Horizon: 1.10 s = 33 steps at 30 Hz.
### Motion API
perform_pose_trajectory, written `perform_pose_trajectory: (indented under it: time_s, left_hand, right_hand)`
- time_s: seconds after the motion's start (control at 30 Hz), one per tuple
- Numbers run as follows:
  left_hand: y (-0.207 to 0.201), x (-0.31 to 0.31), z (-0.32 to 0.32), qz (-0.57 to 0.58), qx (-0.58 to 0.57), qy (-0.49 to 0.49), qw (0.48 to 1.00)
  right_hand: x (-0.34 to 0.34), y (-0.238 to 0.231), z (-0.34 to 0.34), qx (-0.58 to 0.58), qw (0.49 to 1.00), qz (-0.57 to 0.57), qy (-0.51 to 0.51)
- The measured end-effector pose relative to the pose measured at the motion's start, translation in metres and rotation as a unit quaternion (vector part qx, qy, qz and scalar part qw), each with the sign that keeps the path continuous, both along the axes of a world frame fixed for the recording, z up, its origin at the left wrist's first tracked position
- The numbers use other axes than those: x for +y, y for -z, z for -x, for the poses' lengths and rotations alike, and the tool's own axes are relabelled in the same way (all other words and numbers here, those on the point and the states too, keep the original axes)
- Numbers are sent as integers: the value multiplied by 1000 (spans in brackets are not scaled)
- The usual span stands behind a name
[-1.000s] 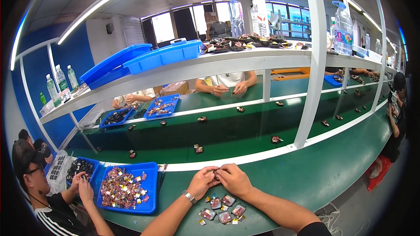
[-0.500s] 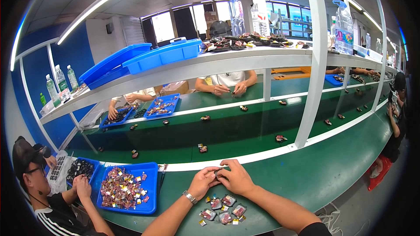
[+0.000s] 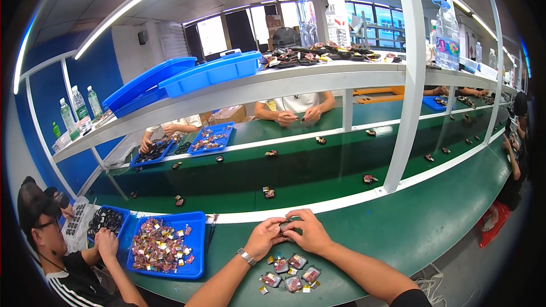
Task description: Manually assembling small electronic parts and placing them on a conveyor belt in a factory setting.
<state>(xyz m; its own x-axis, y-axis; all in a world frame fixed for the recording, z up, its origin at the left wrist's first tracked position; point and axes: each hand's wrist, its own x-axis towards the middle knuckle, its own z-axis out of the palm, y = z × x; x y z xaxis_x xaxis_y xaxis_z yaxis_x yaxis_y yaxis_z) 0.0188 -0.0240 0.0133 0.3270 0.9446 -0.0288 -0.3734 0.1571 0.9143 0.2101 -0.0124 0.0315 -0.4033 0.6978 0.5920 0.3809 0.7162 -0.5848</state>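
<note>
My left hand (image 3: 263, 239), with a metal-band watch at its wrist, and my right hand (image 3: 309, 233) meet over the green bench. Closed fingertips of both hands pinch a small dark part (image 3: 284, 227), mostly covered, so its kind does not show. Just below them on the bench lies a small group of electronic assemblies (image 3: 292, 283), greyish casings with reddish boards and small silver-and-yellow pieces. To the left of my forearm sits a blue tray (image 3: 198, 244) heaped with small reddish boards (image 3: 157, 245) bearing silver and yellow pieces.
A green conveyor belt (image 3: 307, 193) carries spaced-out assemblies beyond a white rail (image 3: 239, 216). A white post (image 3: 402, 108) rises at right, supporting a shelf with blue bins (image 3: 210, 74) and bottles. At left a co-worker (image 3: 42, 233) sits by a tray of black parts (image 3: 106, 222); others work across the belt.
Assemblies on the belt have shifted slightly to the right. My hands stay nearly in place, with small finger movements around the dark part.
</note>
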Motion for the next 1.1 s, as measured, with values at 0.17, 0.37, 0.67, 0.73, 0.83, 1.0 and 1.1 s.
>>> perform_pose_trajectory:
  time_s: [0.17,0.37,0.67,0.73,0.83,1.0,1.1]
  left_hand:
    - [0,0,0,-7,-1,4,1000]
    - [2,0,1,-8,10,3,1000]
    - [6,1,1,-7,2,-16,1000]
    - [7,1,1,-10,2,-17,1000]
    - [9,-1,2,-13,15,-35,999]
    - [10,-1,0,-16,-7,-38,999]
    - [3,2,-3,-30,26,-68,997]
  right_hand:
    - [-5,5,8,35,999,10,35]
    - [-4,16,11,67,996,44,43]
    - [2,24,11,75,991,111,13]
    - [1,24,11,75,990,117,8]
    - [1,23,13,84,993,84,-6]
    - [-2,20,8,55,995,83,-10]
    - [6,20,12,57,995,76,-23]
